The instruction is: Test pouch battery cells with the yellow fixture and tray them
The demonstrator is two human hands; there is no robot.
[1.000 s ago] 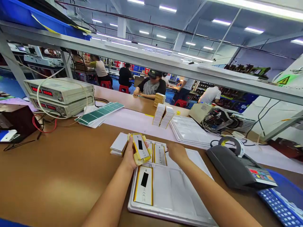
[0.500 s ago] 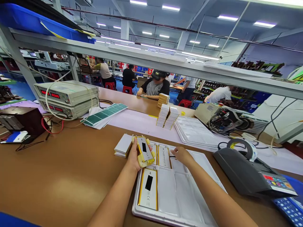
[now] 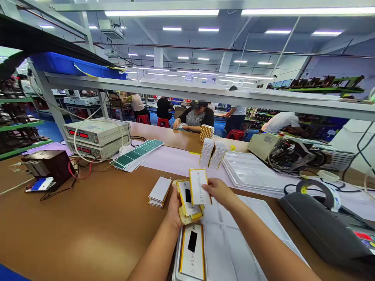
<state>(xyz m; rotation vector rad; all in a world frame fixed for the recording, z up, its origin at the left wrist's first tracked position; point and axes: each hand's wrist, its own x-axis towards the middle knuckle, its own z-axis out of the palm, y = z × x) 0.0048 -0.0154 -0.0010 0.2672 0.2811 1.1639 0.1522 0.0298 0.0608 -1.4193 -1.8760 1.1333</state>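
My left hand (image 3: 174, 210) is closed round a yellow fixture (image 3: 186, 219) with a flat white battery cell lying in it, a black patch on its face. Pinched in my right hand (image 3: 217, 190) is another flat battery cell (image 3: 197, 182) with gold edges; no black patch shows on its face. It overlaps the fixture's right side from above; whether they touch I cannot tell. Below my hands, a cell with a black patch (image 3: 192, 242) lies in the white tray (image 3: 218, 253). A small stack of cells (image 3: 159, 189) sits left of my left hand.
Taller stacks of cells (image 3: 207, 150) stand behind, beside piled white trays (image 3: 249, 169). Right are a tape dispenser (image 3: 325, 226) and a machine with exposed parts (image 3: 290, 154). Left are stacked meters (image 3: 98, 132), a dark box (image 3: 48, 166) and green sheets (image 3: 139, 154). A person sits opposite.
My right hand has picked up a battery cell and brought it left, over the fixture. My left hand still holds the fixture. The view has tilted up and shifted left.
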